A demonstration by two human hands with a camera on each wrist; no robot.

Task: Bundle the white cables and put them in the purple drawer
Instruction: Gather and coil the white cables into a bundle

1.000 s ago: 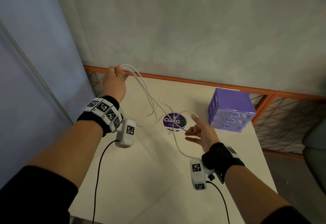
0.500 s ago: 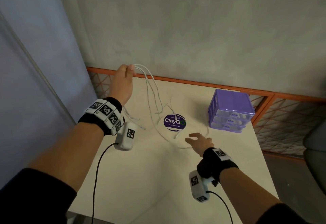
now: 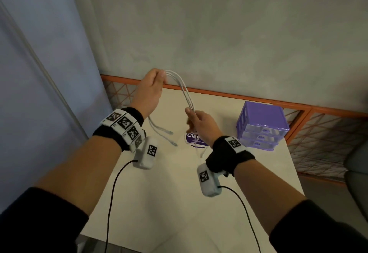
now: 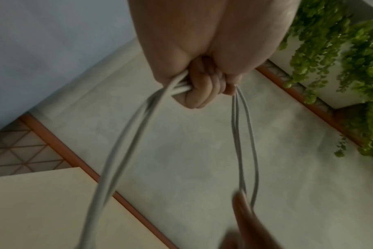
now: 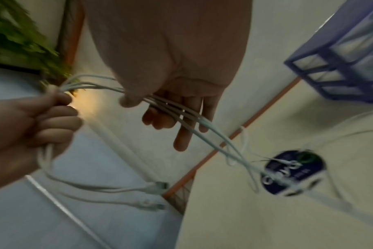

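Observation:
Several white cables (image 3: 184, 91) hang in a bunch from my left hand (image 3: 157, 77), which grips them in a fist above the table's far left. In the left wrist view the cables (image 4: 121, 143) leave both sides of that fist (image 4: 194, 84). My right hand (image 3: 192, 117) holds the same strands lower down; in the right wrist view its thumb (image 5: 130, 101) presses the cables (image 5: 177, 109) against the fingers. Short ends with plugs (image 3: 170, 132) dangle below my left wrist. The purple drawer unit (image 3: 260, 125) stands at the table's right, its drawers closed.
A round dark-blue sticker (image 3: 192, 140) lies on the white table (image 3: 179, 203) under my right hand, with thin cable ends trailing over it. An orange rail (image 3: 229, 93) runs along the far edge by the wall. Green plants (image 4: 341, 50) hang beyond it.
My right hand rose from the table and took hold of the hanging cables. My left hand shifted right with the bunch, and the loose strands lifted off the table.

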